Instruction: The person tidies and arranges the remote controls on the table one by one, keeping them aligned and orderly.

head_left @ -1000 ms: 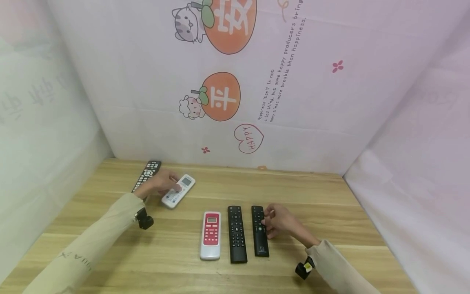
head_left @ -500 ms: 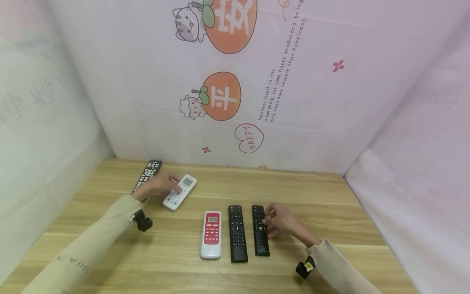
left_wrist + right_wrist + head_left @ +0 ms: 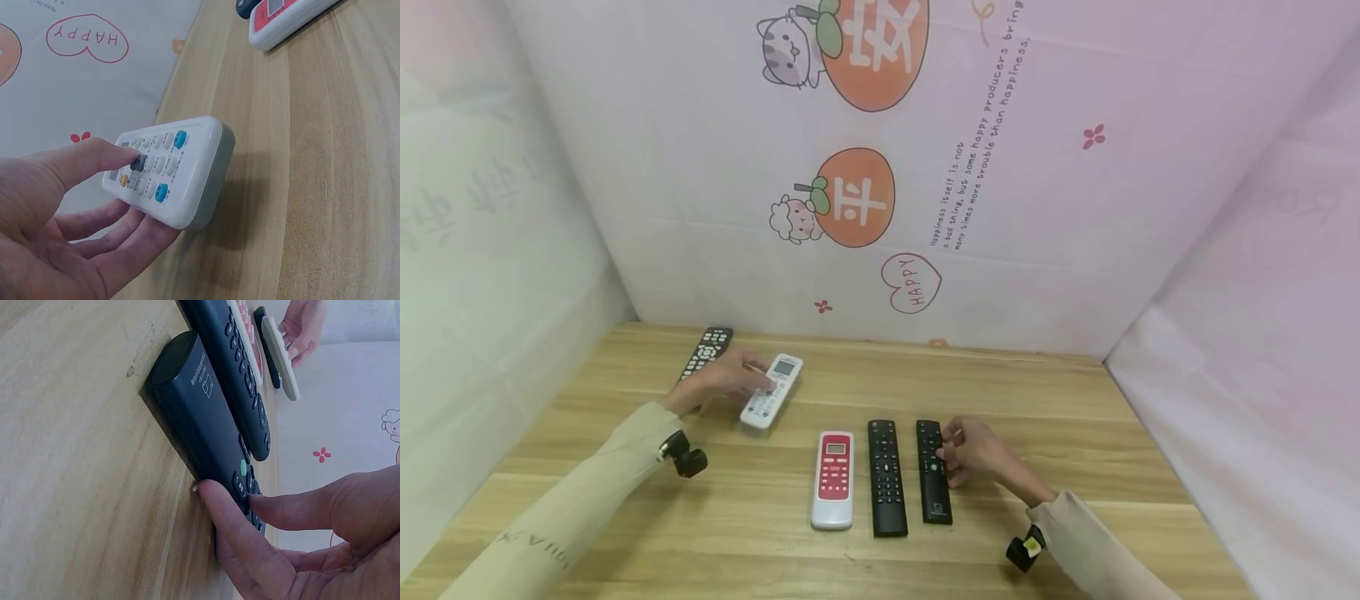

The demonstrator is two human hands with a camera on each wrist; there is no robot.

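At the table's left rear, my left hand (image 3: 730,375) holds a white remote control (image 3: 766,410), thumb (image 3: 94,161) across its buttons and the other fingers underneath. In the left wrist view this remote (image 3: 181,181) sits tilted, its near end raised over a shadow on the wood. My right hand (image 3: 976,450) grips the right-hand black remote control (image 3: 936,493) by its right edge. The right wrist view has the thumb (image 3: 294,511) on that remote's buttons and a finger along its side, while the black remote (image 3: 187,394) lies along the wood.
Left of the gripped black remote lie another black remote (image 3: 889,492) and a white remote with a red face (image 3: 832,512). Partly hidden behind the left forearm is a black remote with pale buttons (image 3: 711,340). Printed cloth walls (image 3: 1037,275) enclose the wooden table (image 3: 760,533).
My left hand has shifted the white remote slightly to the right and turned it a little more upright in the head view. The right hand and its black remote have stayed in place.
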